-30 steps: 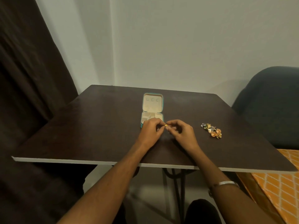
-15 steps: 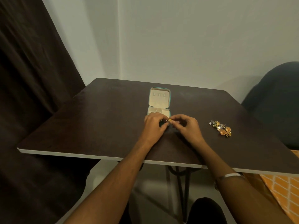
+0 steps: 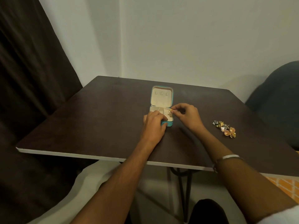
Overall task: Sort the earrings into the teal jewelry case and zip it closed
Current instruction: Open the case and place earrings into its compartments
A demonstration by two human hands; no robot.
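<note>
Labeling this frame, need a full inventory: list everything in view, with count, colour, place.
jewelry case: one, teal outside, cream lining, open at table centre, lid laid back
gold earring: one, over the case's right side, pinched by the right hand
earring pile: one cluster, gold, orange and silver, count unclear, on the table to the right
table: one, dark brown top, pale edge, black legs
curtain: one, dark brown, left
wall: pale grey, behind
dark seat: one, far right
orange patterned surface: one, lower right
bracelet: one, silver, right wrist
left hand: one, holds the case's front
right hand: one, fingers pinch the earring
</note>
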